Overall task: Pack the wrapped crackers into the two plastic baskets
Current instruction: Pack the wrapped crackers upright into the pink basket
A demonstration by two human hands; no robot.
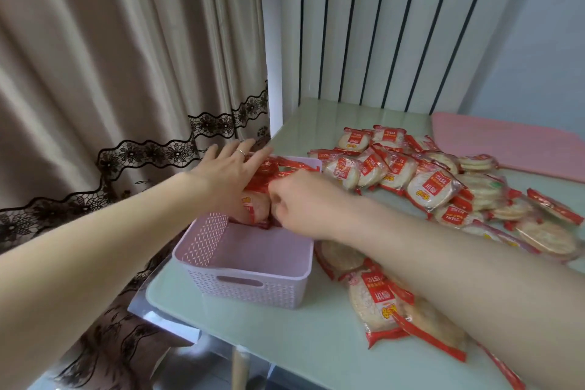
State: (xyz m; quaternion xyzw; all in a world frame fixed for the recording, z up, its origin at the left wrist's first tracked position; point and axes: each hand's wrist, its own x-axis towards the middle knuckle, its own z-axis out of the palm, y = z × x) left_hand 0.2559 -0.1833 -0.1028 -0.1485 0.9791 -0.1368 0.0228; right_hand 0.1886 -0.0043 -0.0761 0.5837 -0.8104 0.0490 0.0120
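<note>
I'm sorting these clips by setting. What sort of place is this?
Probably a home room: a lace-trimmed curtain, a glass-topped table against a panelled wall, and a folded pink cloth.

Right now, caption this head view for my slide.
Both hands, left and right, pressing wrapped crackers into a lilac basket.

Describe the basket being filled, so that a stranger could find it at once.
Look at the pale green table, at its left edge by the curtain. There stands a lilac plastic basket with woven-pattern walls and a slot handle. It is the only container there; both hands reach into it.
</note>
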